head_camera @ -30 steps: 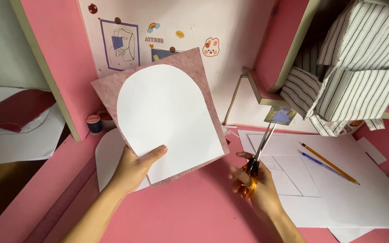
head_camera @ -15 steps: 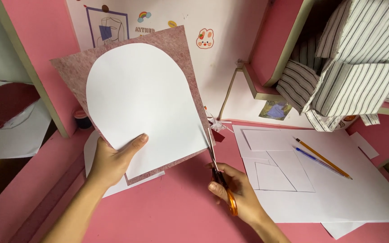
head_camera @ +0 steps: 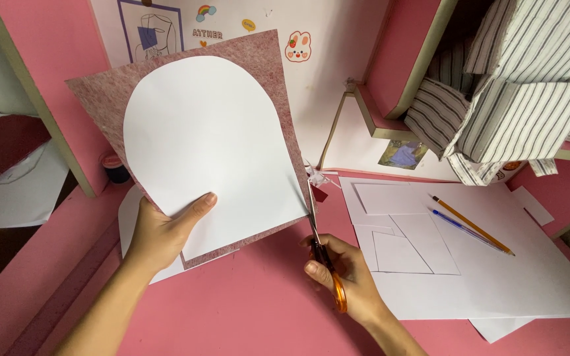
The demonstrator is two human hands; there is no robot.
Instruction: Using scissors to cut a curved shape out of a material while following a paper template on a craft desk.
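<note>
One pink sheet (head_camera: 272, 79), one arched template (head_camera: 206, 145), one scissors (head_camera: 321, 247).

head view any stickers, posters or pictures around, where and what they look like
Poster: wall, top left; white sheet, purple frame, line drawing with a blue patch.
Rainbow sticker: right of the poster; small, multicoloured.
Yellow sticker: further right; small oval.
Bunny sticker: wall, centre top; white and pink.
Small picture: under the shelf; rectangular, blue figure.

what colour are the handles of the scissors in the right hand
Orange, on the metal-bladed scissors held by the right hand; the head view shows them best.
</note>
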